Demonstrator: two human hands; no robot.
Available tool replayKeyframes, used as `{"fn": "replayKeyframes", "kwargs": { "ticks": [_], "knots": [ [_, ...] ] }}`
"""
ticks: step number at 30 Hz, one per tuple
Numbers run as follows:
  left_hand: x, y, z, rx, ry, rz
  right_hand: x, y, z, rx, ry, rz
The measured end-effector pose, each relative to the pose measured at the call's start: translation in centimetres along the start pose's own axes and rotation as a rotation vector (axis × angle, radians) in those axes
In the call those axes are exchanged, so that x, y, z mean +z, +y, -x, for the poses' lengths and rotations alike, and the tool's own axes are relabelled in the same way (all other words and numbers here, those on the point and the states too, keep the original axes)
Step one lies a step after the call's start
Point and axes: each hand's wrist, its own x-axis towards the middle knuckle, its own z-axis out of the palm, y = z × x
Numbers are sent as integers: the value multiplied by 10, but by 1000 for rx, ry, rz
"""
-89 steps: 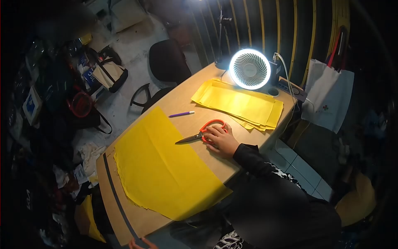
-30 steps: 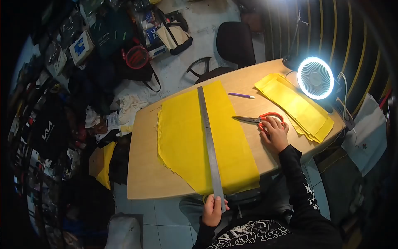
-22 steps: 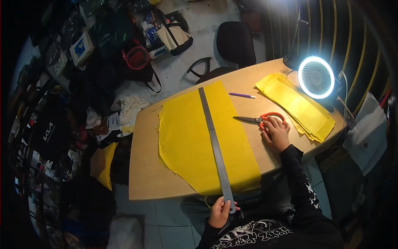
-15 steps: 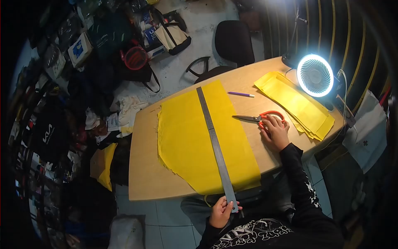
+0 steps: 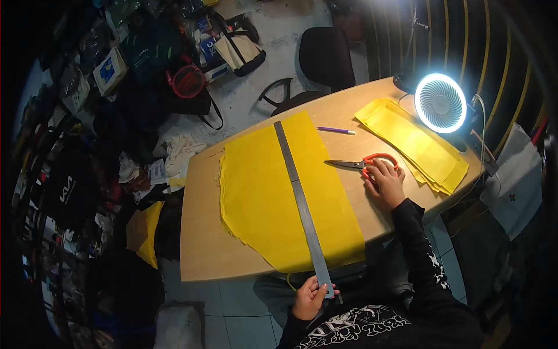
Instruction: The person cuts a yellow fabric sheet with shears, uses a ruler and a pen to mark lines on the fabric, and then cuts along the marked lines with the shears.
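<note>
A long metal ruler point(image 5: 301, 203) lies lengthwise across a yellow cloth point(image 5: 261, 192) with a frayed left edge. Its near end sticks out past the table edge, where my left hand point(image 5: 310, 299) pinches it between thumb and fingers. Right of the cloth, my right hand point(image 5: 386, 185) rests on the table with its fingers curled over the orange handles of the scissors point(image 5: 349, 165). The scissor blades point left and their tips reach the cloth's right edge. A purple pencil point(image 5: 337, 131) lies farther back on the table.
Folded yellow cloth pieces point(image 5: 415, 145) are stacked on the right of the table point(image 5: 200, 232). Behind them stands a lit round fan lamp point(image 5: 440, 103) with a cable. A black chair point(image 5: 326, 57) is beyond the far edge. Bags and clutter fill the left.
Both hands, the ruler and the scissors keep their places. The view has shifted only very slightly.
</note>
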Motion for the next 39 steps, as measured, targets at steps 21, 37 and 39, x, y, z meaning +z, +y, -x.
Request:
{"fn": "replayKeyframes", "kwargs": {
  "ticks": [21, 37, 39],
  "knots": [
    [-86, 92, -94, 542, 426, -1171, -2, -76, -31, -327, -207, -136],
    [-136, 103, -195, 251, 466, -1685, 78, -80, -67, -310, -322, 59],
    [-137, 105, -198, 247, 470, -1681, 78, -80, -72, -308, -349, 71]
  ]
}}
